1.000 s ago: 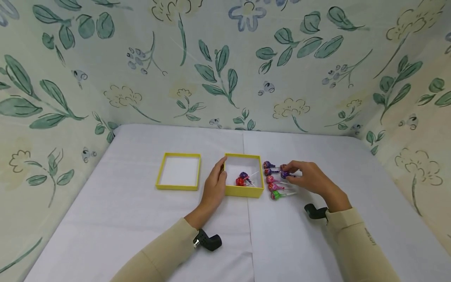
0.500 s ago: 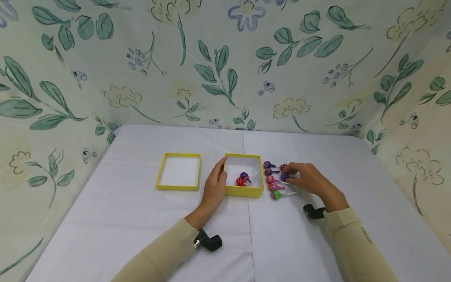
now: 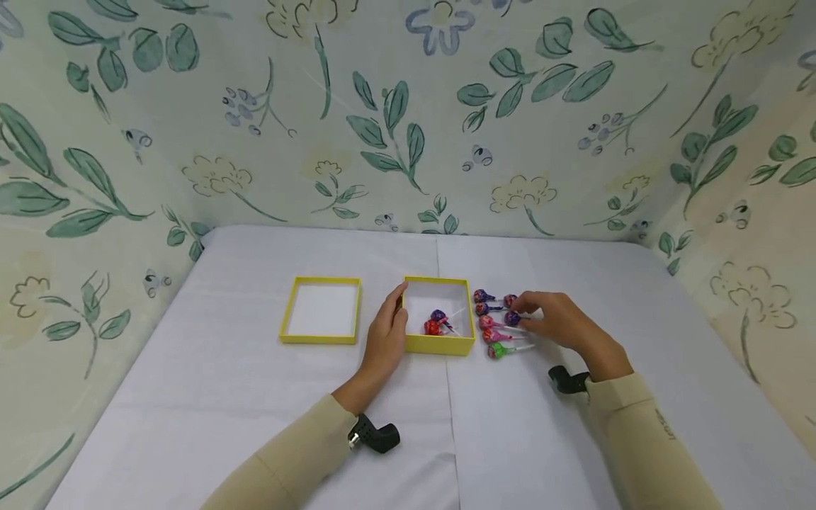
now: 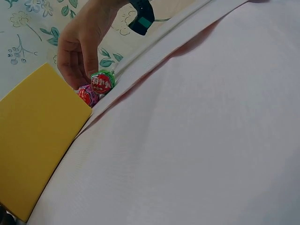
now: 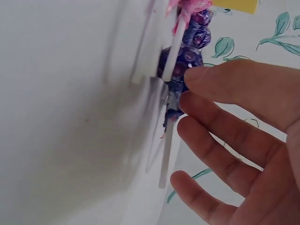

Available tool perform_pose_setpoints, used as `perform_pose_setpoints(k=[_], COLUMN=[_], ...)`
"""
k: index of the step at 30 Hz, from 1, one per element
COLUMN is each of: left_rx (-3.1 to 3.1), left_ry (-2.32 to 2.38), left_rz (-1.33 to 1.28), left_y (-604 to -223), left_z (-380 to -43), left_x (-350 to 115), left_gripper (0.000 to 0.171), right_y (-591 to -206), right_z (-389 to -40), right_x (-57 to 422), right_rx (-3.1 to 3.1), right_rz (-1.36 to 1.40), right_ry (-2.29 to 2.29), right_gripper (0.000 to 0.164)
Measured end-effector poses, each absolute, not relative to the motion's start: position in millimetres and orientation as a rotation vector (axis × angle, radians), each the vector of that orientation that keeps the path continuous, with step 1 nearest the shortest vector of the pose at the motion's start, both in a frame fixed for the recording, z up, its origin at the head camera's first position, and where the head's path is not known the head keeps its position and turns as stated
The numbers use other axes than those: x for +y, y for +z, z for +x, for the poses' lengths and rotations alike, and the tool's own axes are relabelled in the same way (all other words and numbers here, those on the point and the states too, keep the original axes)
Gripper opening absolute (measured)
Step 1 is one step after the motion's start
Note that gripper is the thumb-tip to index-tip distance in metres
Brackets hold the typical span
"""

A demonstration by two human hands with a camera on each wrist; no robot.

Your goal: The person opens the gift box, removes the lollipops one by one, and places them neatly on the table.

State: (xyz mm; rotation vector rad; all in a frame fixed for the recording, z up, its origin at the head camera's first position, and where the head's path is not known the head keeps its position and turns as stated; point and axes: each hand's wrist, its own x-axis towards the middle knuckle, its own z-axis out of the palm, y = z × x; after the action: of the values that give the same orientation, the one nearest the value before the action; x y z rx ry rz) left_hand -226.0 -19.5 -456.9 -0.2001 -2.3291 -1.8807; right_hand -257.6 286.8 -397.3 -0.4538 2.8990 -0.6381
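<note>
My left hand (image 3: pixel 385 333) lies along the left wall of a yellow box (image 3: pixel 440 345), its fingers fairly straight against it. Inside the white-lined box sit a red lollipop (image 3: pixel 432 328) and a purple one. To the right of the box, my right hand (image 3: pixel 561 322) pinches a purple-wrapped lollipop (image 5: pixel 180 65) by its head and wrapper neck, low over the table, its white stick pointing down in the right wrist view. Beside it lie several lollipops in a column: purple ones, pink ones (image 3: pixel 491 335) and a green one (image 3: pixel 496 350).
A shallow yellow-rimmed lid (image 3: pixel 320 340) with a white inside lies left of the box. White cloth (image 3: pixel 191 368) covers the table, with a seam running past the box. Floral fabric (image 3: pixel 319 142) stands behind and at both sides.
The right hand has lowered slightly with the purple lollipop, whose head now sits close to the other lollipops. The left hand and box stay in place; the head view shifts slightly.
</note>
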Motion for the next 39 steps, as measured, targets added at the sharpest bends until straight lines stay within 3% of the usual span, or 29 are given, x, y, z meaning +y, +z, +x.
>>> perform_pose_setpoints(k=[27, 39], left_rx=[-2.307, -2.314], left_ry=[-1.885, -1.891], left_rz=[-0.211, -0.211], left_y=[-462.3, -462.0], left_z=[-227.6, -228.6], left_x=[-20.4, -21.3], left_gripper=[0.046, 0.046], right_y=[-349.7, -361.5], right_z=[-243.7, -252.0], right_x=[192.6, 159.0], right_rx=[2.819, 2.695], right_rz=[-0.882, -0.862], right_ry=[-0.815, -0.714], right_gripper=[0.024, 0.027])
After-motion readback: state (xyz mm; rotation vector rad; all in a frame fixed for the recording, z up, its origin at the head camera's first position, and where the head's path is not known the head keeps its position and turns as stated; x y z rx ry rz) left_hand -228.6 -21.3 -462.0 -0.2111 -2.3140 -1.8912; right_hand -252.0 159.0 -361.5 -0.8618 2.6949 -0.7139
